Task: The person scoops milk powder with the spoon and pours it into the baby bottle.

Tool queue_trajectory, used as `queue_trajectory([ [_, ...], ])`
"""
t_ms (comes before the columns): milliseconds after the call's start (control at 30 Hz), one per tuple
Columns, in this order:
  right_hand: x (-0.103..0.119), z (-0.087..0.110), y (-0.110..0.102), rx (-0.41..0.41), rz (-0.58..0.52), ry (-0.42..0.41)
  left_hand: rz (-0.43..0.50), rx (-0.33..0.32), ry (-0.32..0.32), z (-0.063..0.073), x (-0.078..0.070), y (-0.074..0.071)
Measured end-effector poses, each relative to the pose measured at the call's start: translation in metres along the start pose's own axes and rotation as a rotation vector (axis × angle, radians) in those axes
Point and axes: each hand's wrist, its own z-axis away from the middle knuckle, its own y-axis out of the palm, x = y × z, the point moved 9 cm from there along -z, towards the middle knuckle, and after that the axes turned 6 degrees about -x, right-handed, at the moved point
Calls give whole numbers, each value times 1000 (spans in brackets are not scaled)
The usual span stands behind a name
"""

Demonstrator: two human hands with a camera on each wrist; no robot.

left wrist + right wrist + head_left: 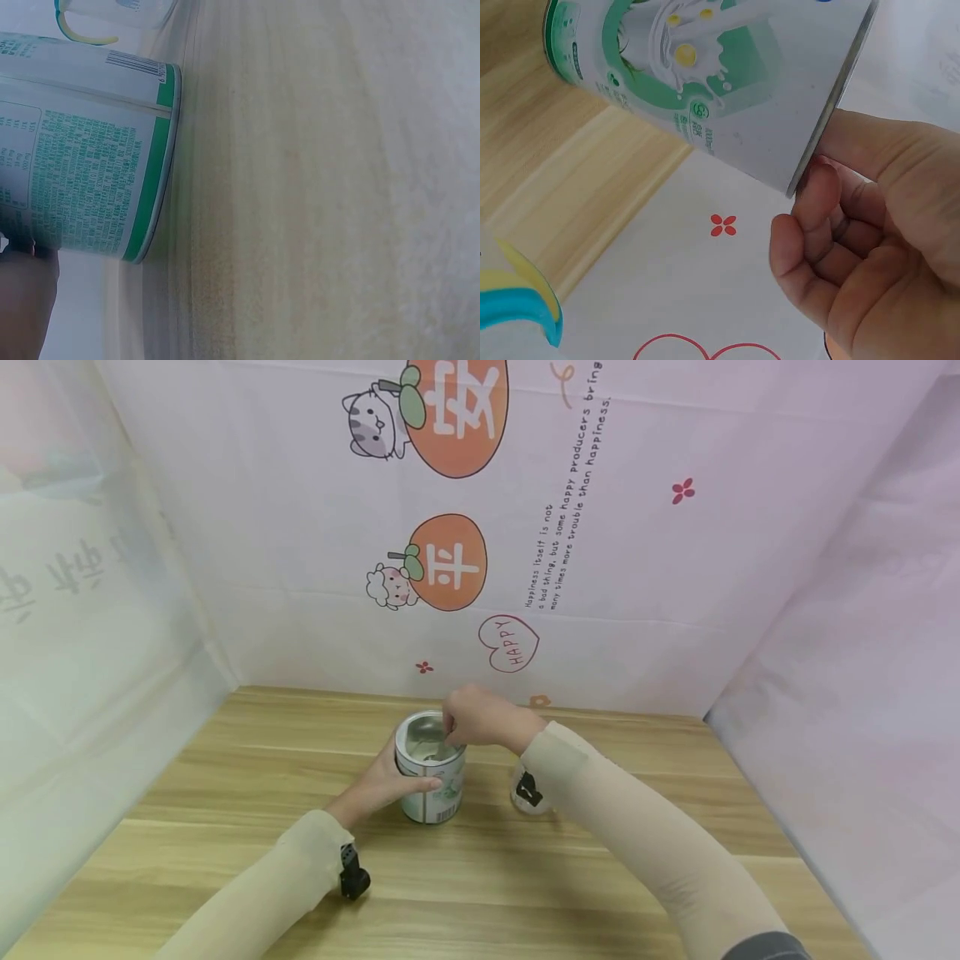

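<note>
A white-and-green milk powder can (pixel 431 795) stands upright without a lid on the wooden table. My left hand (pixel 385 783) grips its left side, the thumb lying across the front. In the left wrist view the can (pixel 94 165) shows fine print and a barcode. My right hand (pixel 483 718) is at the right part of the rim, fingers curled. Seen from the right wrist, the right hand (pixel 877 232) has its thumb and forefinger reaching past the rim; whatever they may pinch inside is hidden. Something small and indistinct lies within the can.
Right of the can, partly behind the right forearm, stands a clear container (pixel 531 800) with blue and yellow trim visible in the wrist views. A printed white cloth (pixel 622 593) hangs behind the table (pixel 480 893), with pale cloth at both sides.
</note>
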Motion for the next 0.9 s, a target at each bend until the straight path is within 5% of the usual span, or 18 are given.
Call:
queue_trajectory([
  [567,4,1,5,-64,-24,-104,0,6,-9,3,-3,1],
  [900,-7,2,4,-107,-146,-61,10,0,-12,2,-1,0],
])
